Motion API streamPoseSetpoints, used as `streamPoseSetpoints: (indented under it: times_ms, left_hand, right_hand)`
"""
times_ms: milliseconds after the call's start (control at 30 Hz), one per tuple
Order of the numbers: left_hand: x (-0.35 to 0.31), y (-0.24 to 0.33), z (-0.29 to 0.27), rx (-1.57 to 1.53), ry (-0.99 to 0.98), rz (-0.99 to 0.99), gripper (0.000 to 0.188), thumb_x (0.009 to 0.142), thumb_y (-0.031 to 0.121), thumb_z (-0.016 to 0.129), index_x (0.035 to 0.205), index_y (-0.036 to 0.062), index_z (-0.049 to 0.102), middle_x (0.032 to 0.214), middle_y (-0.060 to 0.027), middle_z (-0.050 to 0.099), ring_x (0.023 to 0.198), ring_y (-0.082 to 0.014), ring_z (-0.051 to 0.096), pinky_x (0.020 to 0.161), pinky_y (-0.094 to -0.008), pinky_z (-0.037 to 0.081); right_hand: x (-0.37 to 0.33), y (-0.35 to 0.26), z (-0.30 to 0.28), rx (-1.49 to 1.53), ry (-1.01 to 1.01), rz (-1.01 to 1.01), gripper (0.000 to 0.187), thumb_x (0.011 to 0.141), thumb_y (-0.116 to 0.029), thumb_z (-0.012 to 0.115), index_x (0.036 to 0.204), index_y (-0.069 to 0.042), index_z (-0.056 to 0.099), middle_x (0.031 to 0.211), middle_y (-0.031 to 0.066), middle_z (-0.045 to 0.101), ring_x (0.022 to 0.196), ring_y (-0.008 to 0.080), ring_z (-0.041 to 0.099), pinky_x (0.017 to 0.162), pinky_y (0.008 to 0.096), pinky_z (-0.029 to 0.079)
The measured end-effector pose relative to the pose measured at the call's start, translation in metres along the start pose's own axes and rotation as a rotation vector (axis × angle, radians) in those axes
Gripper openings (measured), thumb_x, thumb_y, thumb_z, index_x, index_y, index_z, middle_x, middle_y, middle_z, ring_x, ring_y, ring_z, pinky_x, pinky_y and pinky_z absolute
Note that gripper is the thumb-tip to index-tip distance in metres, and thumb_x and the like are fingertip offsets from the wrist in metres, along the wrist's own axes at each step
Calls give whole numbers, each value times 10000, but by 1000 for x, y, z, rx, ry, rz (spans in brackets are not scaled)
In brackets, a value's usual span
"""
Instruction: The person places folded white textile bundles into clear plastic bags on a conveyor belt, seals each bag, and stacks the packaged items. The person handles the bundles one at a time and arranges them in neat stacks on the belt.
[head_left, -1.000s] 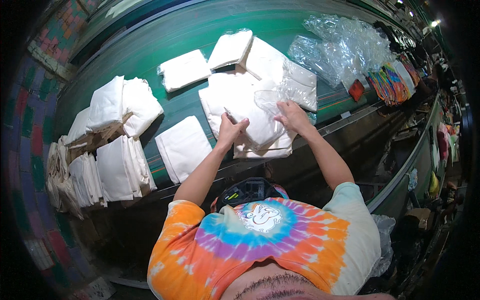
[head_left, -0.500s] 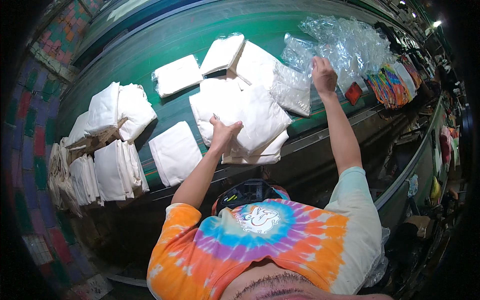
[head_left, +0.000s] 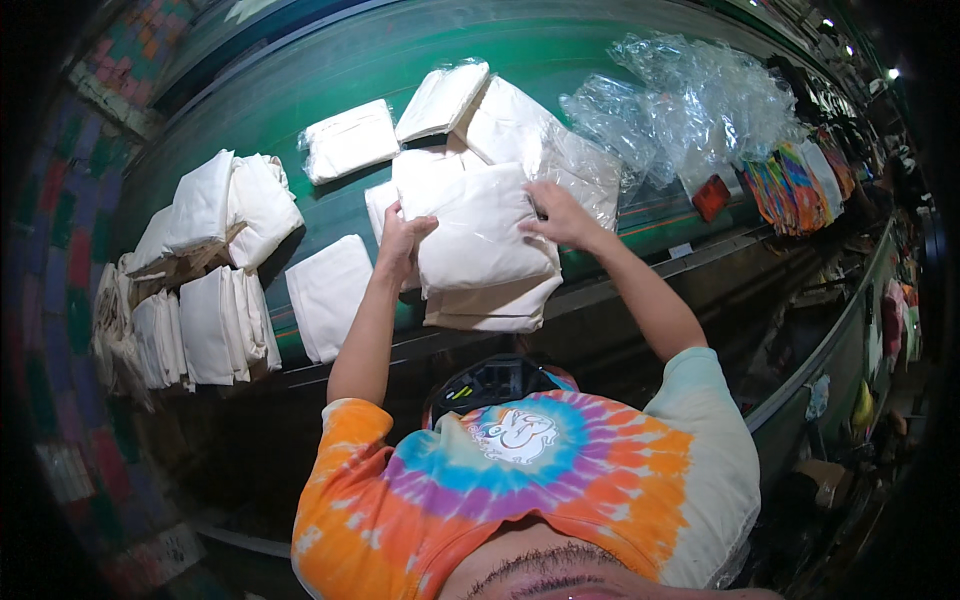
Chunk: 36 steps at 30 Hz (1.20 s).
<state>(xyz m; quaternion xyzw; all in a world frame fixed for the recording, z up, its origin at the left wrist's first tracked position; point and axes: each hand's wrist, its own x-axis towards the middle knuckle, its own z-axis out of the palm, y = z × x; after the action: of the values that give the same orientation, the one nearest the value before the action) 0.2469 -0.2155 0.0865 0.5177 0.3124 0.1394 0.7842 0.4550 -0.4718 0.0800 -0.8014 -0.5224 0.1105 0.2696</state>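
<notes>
A folded white cloth in a clear plastic bag [head_left: 475, 230] is between my hands, over a pile of similar cloths. My left hand [head_left: 403, 240] grips its left edge, thumb on top and fingers mostly out of sight. At the upper right edge, my right hand [head_left: 565, 215] pinches the bag with its fingers bent. Beneath it, another folded white cloth [head_left: 490, 312] shows toward me. Behind lie bagged white cloths, one of them a packet [head_left: 440, 100] tilted against the pile. A single folded cloth [head_left: 328, 298] lies left of my left hand.
Stacks of folded white cloth [head_left: 222, 325] stand on the left. Another bagged packet [head_left: 350, 142] lies on the green table [head_left: 270, 110]. Loose clear plastic bags [head_left: 700, 100] heap up at the right, near a red object [head_left: 711, 198] and colourful tie-dyed cloths [head_left: 785, 190].
My right hand has come left from the loose plastic bags to the bagged cloth. My left hand has shifted to its left edge, and the cloth has turned and moved slightly left.
</notes>
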Motion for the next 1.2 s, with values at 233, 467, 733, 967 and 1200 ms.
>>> streamPoseSetpoints:
  times_ms: [233,467,733,967,1200]
  left_hand:
    - [-22,22,14,-212,-140,100,492,826,-1,775,1272,-4,568,1141,-84,663,1041,-177,659,923,-327,552]
    - [-66,64,62,831,-126,1308,557,641,-36,785,1183,77,724,1067,-118,573,988,-290,586,854,-392,511]
    - [-75,3,82,1063,-794,515,435,867,77,746,1280,9,627,1286,-210,571,1203,-384,584,1051,-412,480]
    - [-29,10,15,994,-335,470,404,797,-50,715,1195,-7,665,1228,-176,610,1153,-363,598,983,-395,526]
    - [-33,-23,14,1248,-330,701,481,782,273,831,1205,96,684,1220,-163,567,1176,-343,534,1004,-486,445]
  right_hand:
    - [-1,-21,8,407,90,141,1022,787,-387,861,1556,11,319,1529,280,424,1407,409,447,1175,451,369]
    - [28,-39,-42,1411,-7,168,484,1084,-267,500,1503,-39,419,1426,104,569,1284,249,573,1046,436,514]
    - [30,-23,-6,545,275,382,426,993,-302,628,1305,-14,611,1267,133,661,1131,233,646,956,376,522]
    - [4,-47,10,319,-108,179,414,848,-294,769,1117,13,698,982,171,727,920,344,709,841,430,554]
    - [-16,-76,43,4,-184,234,331,839,-307,778,955,-11,686,892,210,714,838,398,689,770,464,538]
